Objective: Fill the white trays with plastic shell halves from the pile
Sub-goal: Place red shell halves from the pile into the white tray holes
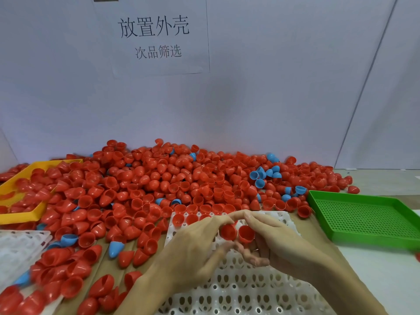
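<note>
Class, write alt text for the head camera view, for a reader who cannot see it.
Two hands, the left hand and right hand, each hold a red shell half over a white tray. Behind lies a big pile of red and blue shell halves, with a yellow tray at left and a green tray at right.

red shell halves (159, 178) heaped behind white tray (245, 289), far row filled

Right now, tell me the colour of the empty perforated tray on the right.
Green, clearest in the head view.
</note>
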`<action>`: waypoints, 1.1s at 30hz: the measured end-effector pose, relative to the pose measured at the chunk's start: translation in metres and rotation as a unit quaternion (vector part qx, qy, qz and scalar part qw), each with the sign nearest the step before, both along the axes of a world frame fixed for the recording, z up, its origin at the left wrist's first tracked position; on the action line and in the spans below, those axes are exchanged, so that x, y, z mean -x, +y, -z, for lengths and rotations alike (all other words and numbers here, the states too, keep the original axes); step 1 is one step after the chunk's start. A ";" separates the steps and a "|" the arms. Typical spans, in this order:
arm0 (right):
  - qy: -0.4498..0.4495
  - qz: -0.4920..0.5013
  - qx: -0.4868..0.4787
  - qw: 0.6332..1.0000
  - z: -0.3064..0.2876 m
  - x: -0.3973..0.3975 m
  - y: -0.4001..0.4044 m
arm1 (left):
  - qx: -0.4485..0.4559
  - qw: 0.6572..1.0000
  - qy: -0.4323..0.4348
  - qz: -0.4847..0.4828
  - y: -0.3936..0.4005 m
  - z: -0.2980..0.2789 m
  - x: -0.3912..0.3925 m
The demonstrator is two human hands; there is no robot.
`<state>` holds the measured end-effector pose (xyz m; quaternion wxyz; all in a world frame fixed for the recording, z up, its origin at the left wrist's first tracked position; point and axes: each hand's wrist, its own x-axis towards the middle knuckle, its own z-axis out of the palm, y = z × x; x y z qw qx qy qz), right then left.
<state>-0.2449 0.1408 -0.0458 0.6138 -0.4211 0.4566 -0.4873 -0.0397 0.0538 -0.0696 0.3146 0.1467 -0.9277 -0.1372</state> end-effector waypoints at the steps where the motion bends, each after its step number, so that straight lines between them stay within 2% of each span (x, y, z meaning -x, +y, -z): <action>1: 0.009 0.003 -0.003 1.000 0.000 0.000 0.000 | 0.001 1.000 -0.004 -0.003 0.000 0.000 0.001; 4: 0.133 0.014 0.021 0.991 0.000 -0.003 0.003 | -0.031 0.999 -0.024 -0.001 0.000 0.000 0.002; 7: 0.237 0.032 0.088 0.967 0.001 -0.006 0.003 | -0.045 0.999 -0.023 0.003 0.000 0.000 0.003; 10: 0.323 0.069 0.162 0.930 0.004 -0.006 0.002 | -0.059 0.998 -0.014 -0.010 -0.002 0.002 0.004; 16: 0.450 0.073 0.229 0.860 0.005 -0.004 0.002 | -0.110 0.993 -0.023 -0.042 -0.007 0.008 0.003; 23: 0.474 0.088 0.239 0.843 0.009 -0.003 -0.001 | -0.110 0.990 -0.034 -0.076 -0.009 0.014 0.004; 28: 0.540 0.155 0.219 0.798 0.005 0.025 -0.009 | -0.043 0.997 -0.034 -0.047 -0.007 0.012 0.006; 33: 0.557 0.197 0.201 0.781 0.014 0.039 -0.031 | 0.011 0.998 -0.042 -0.036 -0.009 0.012 0.006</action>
